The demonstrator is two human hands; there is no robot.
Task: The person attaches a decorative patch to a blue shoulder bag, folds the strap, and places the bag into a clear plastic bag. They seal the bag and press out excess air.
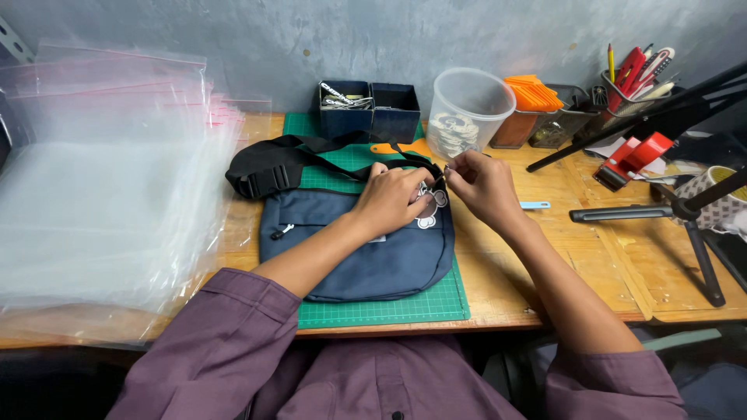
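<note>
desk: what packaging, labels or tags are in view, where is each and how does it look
Plastic bags: stacked flat on the left, clear with red seal strips.
Tag: on the navy bag under both hands, white, rounded.
Tub: back centre, clear, round, open.
No screens.

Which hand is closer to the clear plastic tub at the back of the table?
The right hand. It is just in front of the clear plastic tub; the left hand rests farther away, on the navy bag.

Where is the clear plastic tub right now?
In the head view, the clear plastic tub stands at the back of the table, right of the dark blue box and left of the orange container.
</note>
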